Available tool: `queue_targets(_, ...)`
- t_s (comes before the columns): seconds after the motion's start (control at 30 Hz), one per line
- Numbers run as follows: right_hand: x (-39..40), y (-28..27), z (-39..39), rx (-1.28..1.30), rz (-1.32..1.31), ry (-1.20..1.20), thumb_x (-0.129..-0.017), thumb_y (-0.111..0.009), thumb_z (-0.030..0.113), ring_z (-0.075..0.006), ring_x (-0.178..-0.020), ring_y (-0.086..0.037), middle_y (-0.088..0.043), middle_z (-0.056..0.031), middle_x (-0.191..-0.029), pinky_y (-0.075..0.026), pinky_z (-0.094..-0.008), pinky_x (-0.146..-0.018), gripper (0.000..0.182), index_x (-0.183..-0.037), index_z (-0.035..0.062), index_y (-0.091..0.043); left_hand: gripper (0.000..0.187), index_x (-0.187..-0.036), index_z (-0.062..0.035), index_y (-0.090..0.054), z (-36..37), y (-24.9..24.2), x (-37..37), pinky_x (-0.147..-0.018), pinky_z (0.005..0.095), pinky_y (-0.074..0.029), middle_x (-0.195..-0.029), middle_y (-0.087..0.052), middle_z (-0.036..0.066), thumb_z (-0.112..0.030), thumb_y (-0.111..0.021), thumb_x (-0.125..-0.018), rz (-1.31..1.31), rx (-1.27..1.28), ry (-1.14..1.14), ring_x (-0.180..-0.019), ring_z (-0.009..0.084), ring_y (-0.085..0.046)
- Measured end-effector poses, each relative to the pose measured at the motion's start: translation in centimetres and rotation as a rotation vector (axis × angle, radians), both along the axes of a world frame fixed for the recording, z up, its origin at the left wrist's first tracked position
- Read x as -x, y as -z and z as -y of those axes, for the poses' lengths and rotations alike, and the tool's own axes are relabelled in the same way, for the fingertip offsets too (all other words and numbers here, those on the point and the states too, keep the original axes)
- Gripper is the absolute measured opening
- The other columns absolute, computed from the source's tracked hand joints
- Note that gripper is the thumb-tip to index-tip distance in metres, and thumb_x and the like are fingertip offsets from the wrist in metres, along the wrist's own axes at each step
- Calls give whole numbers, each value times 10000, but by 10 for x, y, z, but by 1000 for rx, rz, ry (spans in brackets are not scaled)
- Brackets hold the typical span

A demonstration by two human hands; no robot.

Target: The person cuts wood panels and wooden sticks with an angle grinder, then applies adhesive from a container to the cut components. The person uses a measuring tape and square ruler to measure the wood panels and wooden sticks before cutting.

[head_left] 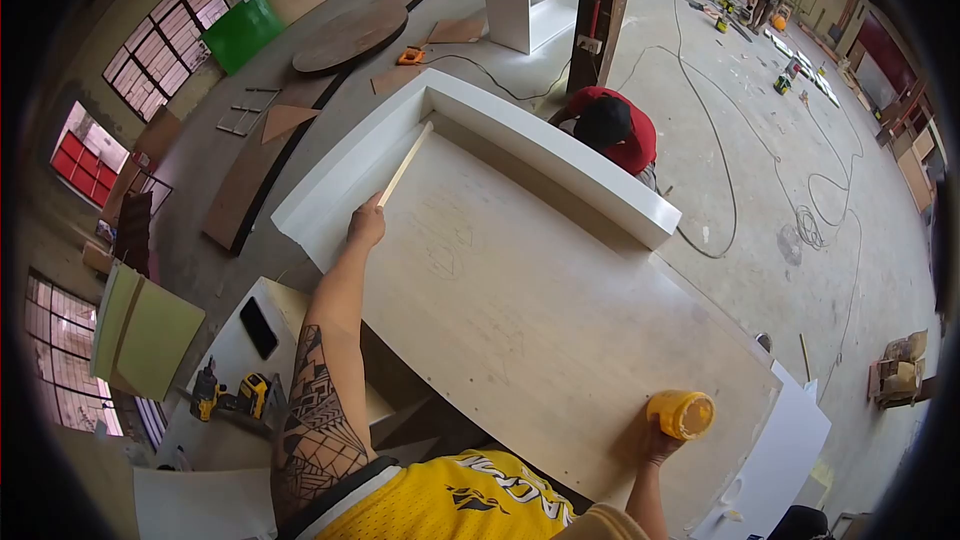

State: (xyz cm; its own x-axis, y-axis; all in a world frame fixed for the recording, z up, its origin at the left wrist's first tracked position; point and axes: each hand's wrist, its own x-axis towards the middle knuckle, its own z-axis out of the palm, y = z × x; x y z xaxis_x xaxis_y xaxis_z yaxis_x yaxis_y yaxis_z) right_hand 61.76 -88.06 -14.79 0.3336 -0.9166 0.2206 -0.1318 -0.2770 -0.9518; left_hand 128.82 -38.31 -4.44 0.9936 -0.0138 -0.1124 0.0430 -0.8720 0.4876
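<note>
My left hand [367,222] is closed around the near end of a thin wooden stick [404,170]. The stick's far tip lies at the inside corner where two white side panels [540,145] meet on a large wooden board [520,290]. Low on the right, my right hand [660,445] grips a yellow jar [682,414], tilted over the board, with tan material at its mouth. Faint smears and small dark dots show on the board's surface.
A person in a red top [625,130] crouches beyond the white panel, next to a dark post [600,20]. Cordless drills [250,395] and a phone [259,328] lie at left. Cables [735,190] cross the floor, and a white cabinet [530,5] stands behind.
</note>
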Motion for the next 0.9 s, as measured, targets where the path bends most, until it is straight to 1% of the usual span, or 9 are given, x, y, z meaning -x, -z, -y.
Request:
queue_targets(0.1, -1, 0, -4, -37, 43, 47, -829, -975, 184, -267, -1286, -630, -619, -105, -1439, -504, -424, -1155, 848, -1514, 30, -498, 496, -1599, -213, -544, -5, 0, -18, -1092, 506, -549, -1394, -702, 244, -190, -530, -1104, 16, -71, 41, -1291, 417, -674)
queue_targets(0.17, 2, 4, -2, -27, 50, 78, -830, -973, 184, -273, -1285, -632, -621, -106, -1436, -505, -428, -1157, 851, -1516, 27, -495, 489, -1617, -222, -514, -8, 3, -23, -1067, 521, -559, -1376, -684, 244, -178, -511, -1130, 102, -141, 86, -1270, 427, -672)
queue_targets(0.27, 8, 6, 2, -13, -12, 73, -845, -956, 174, -279, -1293, -627, -615, -107, -1445, -510, -432, -1157, 832, -1517, 21, -491, 480, -1619, -229, -506, -7, 6, -28, -1043, 525, -569, -1354, -641, 235, -167, -493, -1143, 134, -212, 98, -1234, 433, -675)
queue_targets(0.43, 7, 3, 2, -37, -29, 58, -862, -937, 154, -279, -1288, -637, -626, -105, -1439, -522, -429, -1145, 797, -1512, 14, -498, 470, -1613, -237, -512, -4, 20, -28, -1016, 518, -579, -1319, -603, 228, -177, -496, -1147, 164, -201, 97, -1187, 433, -686)
queue_targets(0.5, 7, 3, 1, -25, -33, 94, -801, -952, 72, -252, -1276, -650, -643, -86, -1431, -526, -411, -1146, 811, -1494, 25, -533, 470, -1614, -240, -511, -8, 29, -21, -1011, 514, -581, -1316, -598, 226, -184, -498, -1148, 166, -211, 120, -1186, 432, -686)
queue_targets(0.63, -3, -8, -2, -97, 39, 54, -801, -950, 85, -251, -1274, -650, -644, -88, -1428, -523, -412, -1146, 810, -1494, 27, -536, 474, -1617, -243, -514, -8, 29, 5, -1003, 511, -582, -1307, -597, 218, -185, -505, -1147, 185, -194, 197, -1174, 425, -689)
queue_targets(0.73, -3, -4, 1, -77, 32, 56, -799, -952, 96, -251, -1274, -651, -650, -80, -1418, -518, -412, -1151, 808, -1491, 29, -541, 476, -1618, -235, -517, -4, 27, 25, -1001, 509, -582, -1310, -597, 211, -181, -507, -1146, 171, -167, 236, -1170, 422, -690)
queue_targets(0.8, -1, -1, 2, 20, -35, 39, -845, -954, 166, -265, -1251, -648, -636, -101, -1420, -518, -418, -1137, 798, -1495, 5, -520, 478, -1619, -231, -520, -2, 34, 36, -1001, 504, -583, -1302, -591, 216, -179, -505, -1145, 187, -146, 288, -1149, 429, -691)
queue_targets(0.9, 0, 2, 5, 3, -44, 31, -833, -964, 165, -259, -1245, -651, -643, -96, -1409, -520, -409, -1132, 793, -1484, 16, -538, 477, -1616, -232, -527, 6, 37, 47, -1009, 500, -580, -1288, -586, 227, -172, -506, -1143, 170, -156, 314, -1154, 435, -683)
